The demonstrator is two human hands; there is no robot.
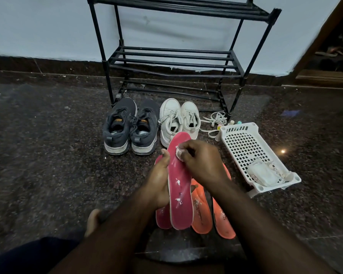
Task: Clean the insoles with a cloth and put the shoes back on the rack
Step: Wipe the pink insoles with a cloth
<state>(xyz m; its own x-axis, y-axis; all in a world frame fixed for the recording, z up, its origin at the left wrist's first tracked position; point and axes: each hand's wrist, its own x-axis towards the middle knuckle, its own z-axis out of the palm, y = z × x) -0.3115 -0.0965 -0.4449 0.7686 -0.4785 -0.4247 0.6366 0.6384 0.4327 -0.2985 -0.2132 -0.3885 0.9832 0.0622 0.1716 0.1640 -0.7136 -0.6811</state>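
My left hand [158, 180] grips a pink insole [179, 194] by its left edge and holds it tilted up off the floor. White specks and smears mark its surface. My right hand [200, 163] pinches a small white cloth [179, 153] and presses it on the insole's upper part. A second pink insole [162, 216] lies under it, and two orange insoles [202, 212] lie on the floor to the right. Dark grey sneakers [130, 127] and white sneakers [177, 120] stand in front of the black shoe rack [172, 60], whose shelves hold nothing.
A white plastic basket [251, 153] sits at the right with a white packet inside. Loose white laces [214, 121] and small bottles lie beside it. My bare foot [93, 220] rests at the lower left. The floor is dark speckled stone; a wall stands behind the rack.
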